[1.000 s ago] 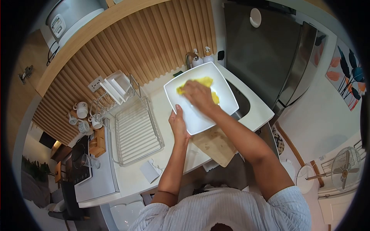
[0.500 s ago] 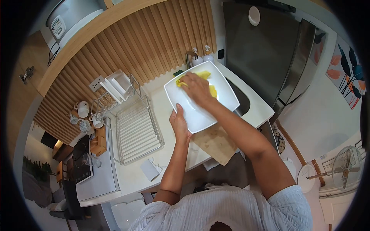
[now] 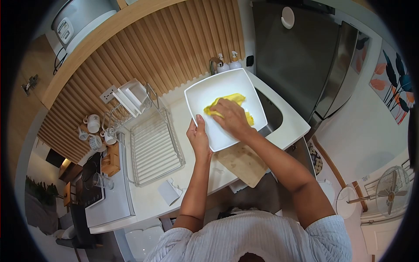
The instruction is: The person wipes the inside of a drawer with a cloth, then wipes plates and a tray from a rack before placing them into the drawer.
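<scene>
A square white bowl is held tilted above the counter by the sink, its inside facing me. My left hand grips its lower left rim, with the thumb on the inner side and the other fingers hidden behind. Inside the bowl, my right hand is closed on a yellow cloth and presses it against the bowl's inner surface. Part of the cloth sticks out beyond the fingers on both sides.
A wire dish rack stands left on the counter. The sink lies partly behind the bowl, near a faucet and pump bottles. A brown cloth hangs over the front edge. A refrigerator stands right.
My right hand has moved the yellow cloth down and slightly right, from near the bowl's upper left side toward its middle. The bowl has turned slightly; my left hand keeps its grip.
</scene>
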`<state>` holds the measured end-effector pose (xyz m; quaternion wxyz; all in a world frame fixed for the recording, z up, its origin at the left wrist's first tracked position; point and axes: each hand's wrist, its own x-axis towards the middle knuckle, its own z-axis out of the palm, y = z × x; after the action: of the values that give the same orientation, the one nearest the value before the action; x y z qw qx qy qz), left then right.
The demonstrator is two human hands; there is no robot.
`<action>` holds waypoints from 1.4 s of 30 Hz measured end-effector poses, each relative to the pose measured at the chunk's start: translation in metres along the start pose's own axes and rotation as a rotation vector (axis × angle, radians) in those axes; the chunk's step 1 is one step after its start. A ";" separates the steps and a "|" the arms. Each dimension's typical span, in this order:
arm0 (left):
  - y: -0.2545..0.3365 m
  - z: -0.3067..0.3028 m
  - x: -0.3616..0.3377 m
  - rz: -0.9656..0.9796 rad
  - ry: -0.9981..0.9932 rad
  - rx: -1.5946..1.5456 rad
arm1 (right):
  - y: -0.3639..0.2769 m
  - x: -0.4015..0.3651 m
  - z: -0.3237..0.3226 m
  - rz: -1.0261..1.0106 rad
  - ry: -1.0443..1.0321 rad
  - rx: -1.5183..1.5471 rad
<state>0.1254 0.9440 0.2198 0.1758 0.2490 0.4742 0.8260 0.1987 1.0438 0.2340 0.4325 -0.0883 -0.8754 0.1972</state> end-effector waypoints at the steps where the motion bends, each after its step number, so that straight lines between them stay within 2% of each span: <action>1: -0.002 0.001 0.000 0.005 -0.004 -0.048 | 0.005 0.004 -0.001 0.006 0.093 -0.077; 2: -0.003 0.002 -0.002 0.001 -0.009 -0.049 | 0.010 0.009 -0.003 0.012 0.186 -0.158; 3: -0.003 0.003 -0.004 -0.026 -0.001 -0.043 | 0.016 0.016 -0.006 0.012 0.188 -0.162; 5: -0.004 0.000 -0.004 -0.052 0.006 -0.032 | 0.023 0.027 -0.009 0.173 0.259 -0.236; 6: -0.009 -0.004 -0.003 -0.064 0.000 -0.046 | 0.023 0.026 -0.006 0.180 0.262 -0.236; 9: -0.007 0.000 -0.002 -0.106 -0.021 -0.065 | 0.018 0.033 0.007 0.097 0.365 -0.172; 11: -0.003 0.000 -0.005 -0.141 -0.017 -0.058 | 0.004 0.034 0.020 -0.021 0.315 -0.072; 12: -0.004 0.000 -0.007 -0.140 -0.010 -0.082 | 0.001 0.034 0.022 -0.007 0.234 -0.031; 15: -0.005 0.001 -0.009 -0.140 0.011 -0.101 | 0.011 0.037 0.016 -0.061 0.200 -0.213; 17: -0.003 -0.001 -0.009 -0.138 0.030 -0.089 | 0.014 0.039 0.003 0.028 0.261 -0.353; 20: -0.003 -0.001 -0.010 -0.139 0.069 -0.089 | 0.014 0.034 -0.004 0.101 0.271 -0.356; 22: -0.003 -0.001 -0.008 -0.087 0.023 -0.052 | 0.015 0.030 0.002 -0.029 0.418 -0.273; 23: -0.002 -0.001 -0.007 -0.088 0.021 -0.052 | 0.013 0.028 0.006 -0.027 0.419 -0.274; 25: 0.000 -0.003 -0.004 -0.069 -0.037 -0.017 | 0.005 0.019 0.015 -0.183 0.251 -0.022; 27: 0.002 -0.005 -0.002 -0.009 -0.010 0.036 | -0.004 0.002 0.019 -0.182 0.149 0.187; 29: 0.008 -0.008 0.000 0.048 0.020 0.082 | -0.014 -0.024 0.007 -0.135 -0.077 0.411; 30: 0.016 -0.012 0.000 0.104 0.012 0.191 | -0.012 -0.031 0.003 -0.135 -0.083 0.414; 31: 0.020 -0.014 0.000 0.162 0.006 0.301 | -0.008 -0.038 -0.003 -0.174 -0.167 0.321; 32: 0.016 -0.015 0.001 0.227 -0.022 0.269 | -0.001 -0.045 -0.008 -0.215 -0.249 0.227; 34: 0.017 -0.018 -0.001 0.220 0.020 0.274 | 0.026 -0.053 -0.023 -0.229 -0.147 -0.008; 36: 0.018 -0.015 -0.005 0.212 0.053 0.270 | 0.044 -0.045 -0.044 -0.252 -0.199 -0.186; 38: 0.019 -0.011 -0.009 0.133 0.073 0.101 | 0.043 -0.036 -0.058 -0.243 -0.247 -0.265; 40: 0.021 -0.005 -0.012 0.108 0.088 0.055 | 0.037 -0.026 -0.066 -0.310 0.096 -0.352; 41: 0.021 -0.004 -0.013 0.086 0.105 0.007 | 0.036 -0.026 -0.068 -0.313 0.095 -0.350; 42: 0.021 -0.003 -0.014 0.090 0.110 0.006 | 0.035 -0.025 -0.070 -0.184 0.294 -0.234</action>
<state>0.1339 0.9242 0.2334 0.1113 0.2250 0.4741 0.8439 0.2691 1.0860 0.2396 0.5584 -0.0854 -0.8242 0.0391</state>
